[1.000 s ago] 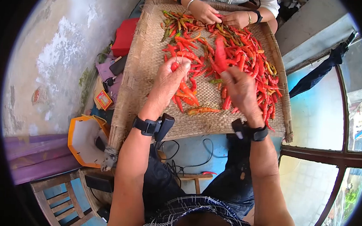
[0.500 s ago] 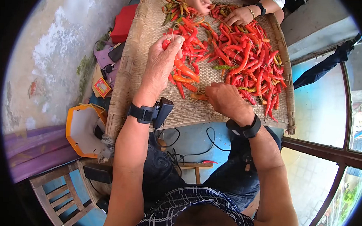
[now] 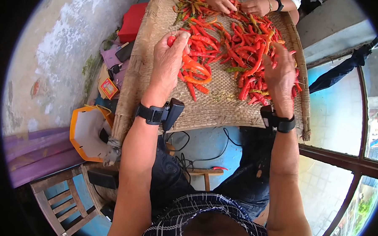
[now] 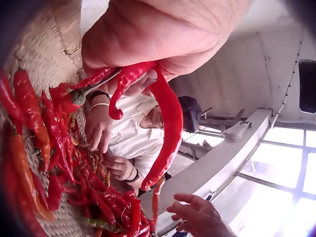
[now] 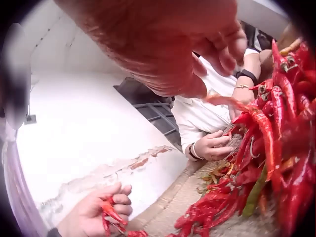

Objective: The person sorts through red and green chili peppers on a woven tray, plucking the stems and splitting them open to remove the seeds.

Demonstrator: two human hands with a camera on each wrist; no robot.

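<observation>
My left hand (image 3: 168,60) grips red chili peppers (image 4: 165,128) in its curled fingers above the left part of a woven tray (image 3: 159,15). In the left wrist view a long curved chili and a shorter hooked one hang below the fingers. My right hand (image 3: 280,73) is over the right-hand heap of red chilies (image 3: 246,51), fingers loosely spread. Close to its fingertips is an orange chili (image 5: 261,131), slanting over the heap in the right wrist view. A smaller group of red and orange chilies (image 3: 195,65) lies beside my left hand.
Across the tray another person's hands (image 3: 221,1) work among chilies. Greenish chilies (image 3: 183,8) lie at the far left. Left of the tray are a red bag (image 3: 133,22) and an orange-edged container (image 3: 87,132). Cables (image 3: 187,160) and a wooden stool (image 3: 205,172) are below; windows stand right.
My right hand went down to the orange chili near the tray's front edge, then up and right to the heap; that chili has left its spot. My left hand has kept its grip on the chilies.
</observation>
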